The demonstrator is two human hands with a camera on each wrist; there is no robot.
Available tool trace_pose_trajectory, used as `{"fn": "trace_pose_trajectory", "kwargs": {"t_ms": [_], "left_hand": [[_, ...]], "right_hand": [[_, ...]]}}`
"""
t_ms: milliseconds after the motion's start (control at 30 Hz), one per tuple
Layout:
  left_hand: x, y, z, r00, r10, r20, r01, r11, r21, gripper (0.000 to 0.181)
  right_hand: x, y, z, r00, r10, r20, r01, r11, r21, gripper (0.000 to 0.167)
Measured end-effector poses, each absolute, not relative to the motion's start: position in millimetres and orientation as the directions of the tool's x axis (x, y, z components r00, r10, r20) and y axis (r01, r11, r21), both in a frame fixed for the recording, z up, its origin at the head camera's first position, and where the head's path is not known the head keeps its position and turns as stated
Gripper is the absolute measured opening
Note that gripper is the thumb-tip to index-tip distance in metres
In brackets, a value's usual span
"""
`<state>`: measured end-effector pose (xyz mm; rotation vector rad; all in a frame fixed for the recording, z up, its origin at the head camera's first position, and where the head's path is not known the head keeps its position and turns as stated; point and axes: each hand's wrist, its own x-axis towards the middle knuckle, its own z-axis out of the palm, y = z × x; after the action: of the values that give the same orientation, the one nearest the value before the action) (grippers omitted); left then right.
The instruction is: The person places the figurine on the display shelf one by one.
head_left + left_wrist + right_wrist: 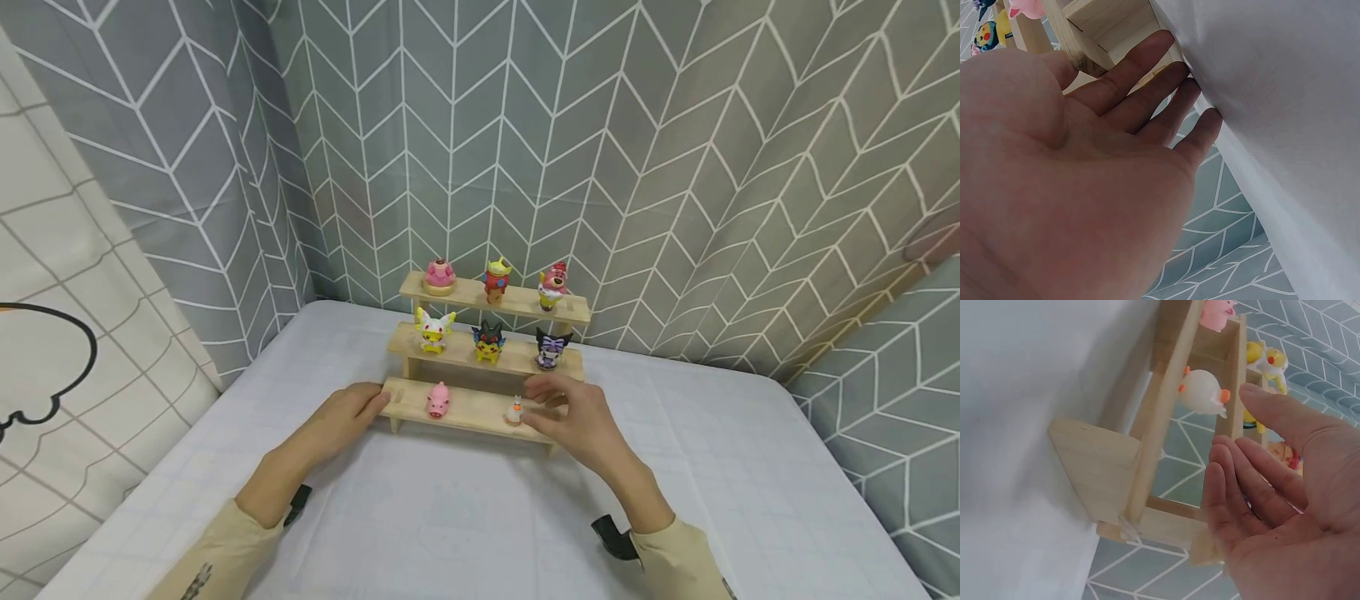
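A three-tier wooden display stand (471, 410) stands on the white-covered table. On its lowest shelf are a pink pig figurine (438, 401) and, farther right, a small white duck figurine (513, 411) with orange parts. My left hand (341, 423) rests at the left end of that shelf, its fingers (1141, 59) extended alongside the wood. Beside the duck, my right hand (581, 419) has thumb and fingers apart. In the right wrist view a gap shows between this hand and the duck (1202, 392).
Several cartoon figurines, including a purple-and-black one (551, 349) and a pink cake-like one (439, 277), stand on the upper two shelves. Patterned grey curtains (480, 150) hang behind. Black straps (613, 537) show near both wrists.
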<state>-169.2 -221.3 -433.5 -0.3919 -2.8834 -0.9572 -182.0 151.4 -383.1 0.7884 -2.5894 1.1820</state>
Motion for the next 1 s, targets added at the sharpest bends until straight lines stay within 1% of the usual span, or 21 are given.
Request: {"fn": "trace_pose_trajectory", "kwargs": {"t_ms": [200,367,600,700,867,1000], "left_hand": [[-170,-222,-435,-0.969,0.210,0.131,0.247,0.772,0.585,0.043],[-171,-222,-435,-0.969,0.210,0.133,0.247,0.772,0.585,0.043],[-171,-222,-436,-0.968,0.215,0.133,0.252,0.775,0.580,0.044],[-171,-221,-435,-0.968,0.215,0.133,0.252,0.777,0.577,0.044],[-170,-221,-434,-0.969,0.213,0.125,0.246,0.774,0.583,0.045],[-170,-221,-434,-0.969,0.211,0.127,0.245,0.772,0.586,0.045]], "right_hand": [[-180,160,-373,-0.822,-0.362,0.440,-0.570,0.553,-0.608,0.038],[-182,182,-360,-0.816,-0.308,0.488,-0.571,0.559,-0.601,0.033],[-187,222,-349,-0.841,-0.184,0.508,-0.493,0.646,-0.583,0.029],[-189,232,-348,-0.843,-0.147,0.517,-0.473,0.658,-0.586,0.029],[-192,238,-350,-0.849,-0.139,0.510,-0.458,0.675,-0.579,0.028],[-195,245,-354,-0.855,-0.162,0.492,-0.426,0.761,-0.490,0.029]]}}
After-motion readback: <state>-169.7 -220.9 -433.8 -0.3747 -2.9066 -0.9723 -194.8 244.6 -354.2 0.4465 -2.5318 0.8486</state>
